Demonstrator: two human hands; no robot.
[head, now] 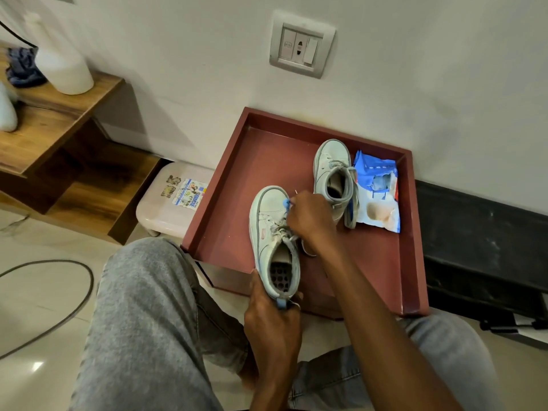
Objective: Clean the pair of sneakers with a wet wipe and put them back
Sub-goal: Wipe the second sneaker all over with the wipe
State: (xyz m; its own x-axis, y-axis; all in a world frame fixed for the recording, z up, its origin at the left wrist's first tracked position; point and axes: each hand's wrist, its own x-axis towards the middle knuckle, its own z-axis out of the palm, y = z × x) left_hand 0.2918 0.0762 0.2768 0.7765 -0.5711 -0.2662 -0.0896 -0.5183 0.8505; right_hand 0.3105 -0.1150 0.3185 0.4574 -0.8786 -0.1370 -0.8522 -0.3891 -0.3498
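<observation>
You have one wide-angle view, from the camera on your head, facing forward and steeply down past your knees in grey jeans [142, 292] at the shallow dark-red square tray [252, 161] set against the white painted wall [430, 69]. It sits close: the tray fills the middle of the frame, and your left hand [272, 318] and right hand [311, 221] meet on the pale mint lace-up sneaker [268, 221] just below centre. The grey wall switch plate [302, 44] lies near the top edge, the brown wooden shelf unit [53, 114] bows away at far left, and glossy pale floor tiles [38, 366] fill the lower left corner

White bottle [63, 66] on wooden shelf [59, 114]; wall socket [301, 46]; stickered stool [166, 203].
</observation>
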